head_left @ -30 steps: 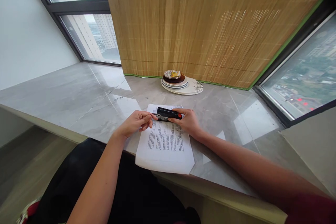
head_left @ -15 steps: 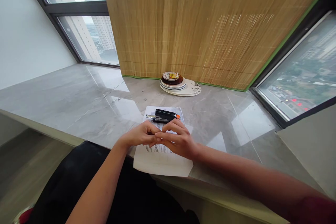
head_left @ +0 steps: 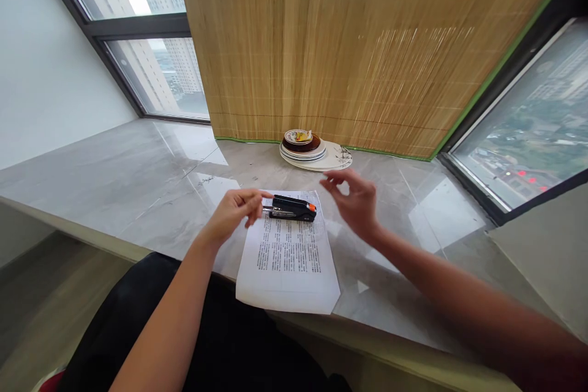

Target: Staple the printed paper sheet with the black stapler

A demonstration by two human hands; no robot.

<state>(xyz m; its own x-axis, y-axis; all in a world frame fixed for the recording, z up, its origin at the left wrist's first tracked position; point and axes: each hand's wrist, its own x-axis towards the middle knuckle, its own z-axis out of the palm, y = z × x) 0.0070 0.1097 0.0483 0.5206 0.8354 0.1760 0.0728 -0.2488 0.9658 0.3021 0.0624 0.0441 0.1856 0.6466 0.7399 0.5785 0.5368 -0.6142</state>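
Observation:
A black stapler (head_left: 293, 208) with an orange tip lies across the top of a printed paper sheet (head_left: 288, 257) on the grey marble counter (head_left: 138, 177). My left hand (head_left: 235, 213) is at the stapler's left end, its fingers pinched together by the metal front. What they pinch is too small to make out. My right hand (head_left: 354, 202) hovers to the right of the stapler, raised off the counter, with fingers loosely spread and nothing in them.
A stack of plates (head_left: 315, 148) with a small decorated dish on top stands at the back against a bamboo blind (head_left: 349, 43). Windows flank the blind on both sides. The counter's front edge runs just under the paper, above my dark-clothed lap.
My right hand has lifted away from in front of the stapler and swung to the right. My left hand has moved forward to the stapler's left end.

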